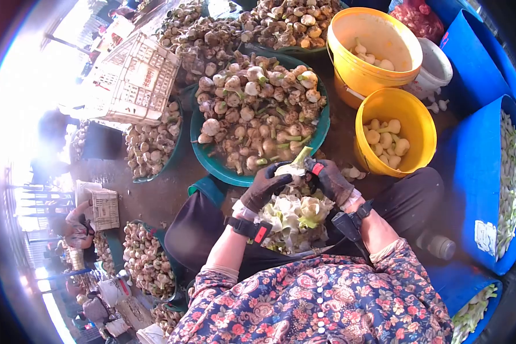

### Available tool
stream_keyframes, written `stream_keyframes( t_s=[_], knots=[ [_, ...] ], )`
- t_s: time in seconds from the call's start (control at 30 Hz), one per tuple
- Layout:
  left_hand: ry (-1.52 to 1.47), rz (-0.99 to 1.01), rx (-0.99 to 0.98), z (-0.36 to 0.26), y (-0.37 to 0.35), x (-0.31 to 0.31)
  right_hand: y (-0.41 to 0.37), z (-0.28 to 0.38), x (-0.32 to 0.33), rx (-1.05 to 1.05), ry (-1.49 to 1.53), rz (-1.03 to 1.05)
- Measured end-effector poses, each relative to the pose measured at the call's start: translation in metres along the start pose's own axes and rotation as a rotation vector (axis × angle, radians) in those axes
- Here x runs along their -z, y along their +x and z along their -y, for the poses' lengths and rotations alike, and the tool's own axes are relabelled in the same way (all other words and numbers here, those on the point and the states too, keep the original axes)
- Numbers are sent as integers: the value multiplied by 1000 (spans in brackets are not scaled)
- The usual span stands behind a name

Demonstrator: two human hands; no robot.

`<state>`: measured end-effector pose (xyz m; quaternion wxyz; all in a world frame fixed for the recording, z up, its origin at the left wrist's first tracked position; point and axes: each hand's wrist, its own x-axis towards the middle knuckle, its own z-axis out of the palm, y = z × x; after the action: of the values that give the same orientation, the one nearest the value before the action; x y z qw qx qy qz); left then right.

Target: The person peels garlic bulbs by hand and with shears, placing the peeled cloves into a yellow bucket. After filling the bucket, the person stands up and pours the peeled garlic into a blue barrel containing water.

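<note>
My left hand [269,184], in a dark glove, closes round a garlic bulb [292,169] whose cut green stem points up and to the right. My right hand [331,181], gloved too, has its fingers closed at the stem side of the same bulb; a small red patch shows there, and I cannot tell whether it belongs to a tool. Beneath both hands, a heap of pale garlic peelings [295,215] lies between my legs. Just beyond stands a green tub [198,146] of unpeeled garlic bulbs [258,109] in muddy water.
Right of the tub stand a yellow bucket [424,135] and a larger yellow bucket [341,86], both holding peeled bulbs. Blue barrels [470,189] line the right side. White crates [126,86] and more garlic tubs [149,258] stand left, with a person [77,229] beside a crate.
</note>
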<state>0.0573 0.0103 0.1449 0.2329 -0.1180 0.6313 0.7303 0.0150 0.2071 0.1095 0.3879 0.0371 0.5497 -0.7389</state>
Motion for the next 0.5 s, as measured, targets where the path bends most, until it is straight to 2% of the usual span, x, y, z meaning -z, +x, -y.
stream_keyframes(
  t_s=[0.07,0.1,0.13,0.2,0.23,0.3,0.33,0.4,0.5],
  knots=[
    [-162,-42,-42,8,-6,-10,-8,7,-9,-79,231,11],
    [-229,-68,-142,22,-2,-16,1,-2,-8,-134,386,-17],
    [-157,-165,-233,31,-1,-22,0,-1,-6,-160,415,41],
    [12,-113,-217,40,2,-18,-5,-2,2,-218,478,148],
    [75,-102,-214,41,1,-20,-7,-7,2,-249,445,86],
    [203,-89,-210,41,1,-22,11,-37,4,-176,425,108],
    [112,-134,-179,39,3,-21,13,-38,3,-150,363,138],
    [-70,-212,-110,35,7,-23,10,-37,6,-137,414,296],
    [-33,-254,-223,37,12,-43,2,-36,2,-245,783,505]
  ],
)
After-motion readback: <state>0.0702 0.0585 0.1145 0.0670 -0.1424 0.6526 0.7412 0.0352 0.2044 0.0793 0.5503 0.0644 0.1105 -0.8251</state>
